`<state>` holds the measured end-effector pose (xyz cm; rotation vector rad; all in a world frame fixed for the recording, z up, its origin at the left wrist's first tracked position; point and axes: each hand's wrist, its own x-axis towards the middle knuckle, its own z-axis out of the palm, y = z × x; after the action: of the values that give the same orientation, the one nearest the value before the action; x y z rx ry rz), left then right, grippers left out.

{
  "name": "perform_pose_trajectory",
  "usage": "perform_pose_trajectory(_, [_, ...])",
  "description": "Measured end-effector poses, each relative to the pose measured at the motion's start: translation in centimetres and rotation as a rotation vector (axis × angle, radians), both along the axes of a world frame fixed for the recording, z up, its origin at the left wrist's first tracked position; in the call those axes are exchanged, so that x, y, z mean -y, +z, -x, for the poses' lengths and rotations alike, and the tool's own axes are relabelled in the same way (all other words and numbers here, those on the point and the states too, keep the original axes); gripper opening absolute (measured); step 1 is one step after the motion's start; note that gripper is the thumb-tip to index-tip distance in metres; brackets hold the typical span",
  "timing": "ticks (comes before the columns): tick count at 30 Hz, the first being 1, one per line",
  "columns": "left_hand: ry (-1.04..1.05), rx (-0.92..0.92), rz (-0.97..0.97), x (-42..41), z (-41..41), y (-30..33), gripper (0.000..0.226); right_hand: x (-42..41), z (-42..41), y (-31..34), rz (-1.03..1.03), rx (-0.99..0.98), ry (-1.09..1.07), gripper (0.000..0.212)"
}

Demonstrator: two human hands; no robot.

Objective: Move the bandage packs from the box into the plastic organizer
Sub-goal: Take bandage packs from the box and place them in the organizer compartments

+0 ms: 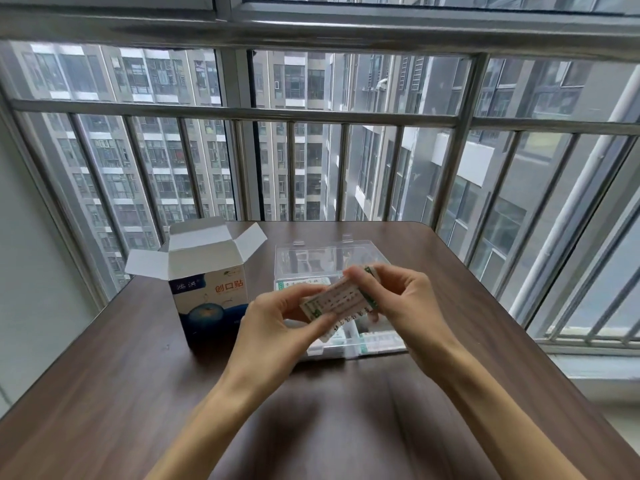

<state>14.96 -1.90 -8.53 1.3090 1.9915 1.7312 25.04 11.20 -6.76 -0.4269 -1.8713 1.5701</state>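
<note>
hands, left hand (pixel 277 317) and right hand (pixel 398 292), hide much of bandage packs (pixel 341 301).

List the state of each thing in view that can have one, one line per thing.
box: upright on the table, top flaps open.
plastic organizer: lid raised, some bandage packs already inside.
bandage packs in hand: held above the organizer, not yet placed.
left hand: pinches the packs' near-left end.
right hand: pinches the packs' far-right end.
</note>
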Motion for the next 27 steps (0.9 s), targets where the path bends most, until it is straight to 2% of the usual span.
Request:
perform_pose_trajectory(5, [0.0, 0.016, -0.003, -0.3, 0.4, -0.3, 0.02, -0.1, 0.4, -0.6, 0.113, -0.093, -0.099, 0.017])
perform_pose_trajectory(11, [0.036, -0.107, 0.07, -1.6, 0.7, -0.5, 0.013, 0.4, 0.2, -0.6, -0.132, -0.028, 0.003, 0.018])
perform_pose_trajectory(13, [0.079, -0.13, 0.081, -2.6, 0.6, -0.4, 0.014, 0.6, 0.1, -0.6, -0.127, -0.018, 0.029, 0.016])
perform_pose_trajectory(18, [0.179, -0.081, -0.017, -4.8, -0.9, 1.1, 0.022, 0.3, 0.4, -0.1, 0.209, -0.104, 0.041, 0.021])
perform_pose_trajectory(20, [0.182, -0.107, -0.028, -5.5, -1.4, 1.7, 0.026, -0.5, 0.2, 0.4, 0.258, -0.101, 0.028, 0.021])
perform_pose_trajectory(23, [0.12, -0.202, 0.057, -6.3, -0.9, 1.8, 0.021, -2.6, -0.9, 1.5, 0.149, 0.09, 0.013, 0.021])
perform_pose_trajectory(27, [0.035, -0.372, 0.292, -6.4, 0.6, 1.4, 0.017, -4.9, -2.9, 1.6, -0.145, 0.347, 0.023, 0.021])
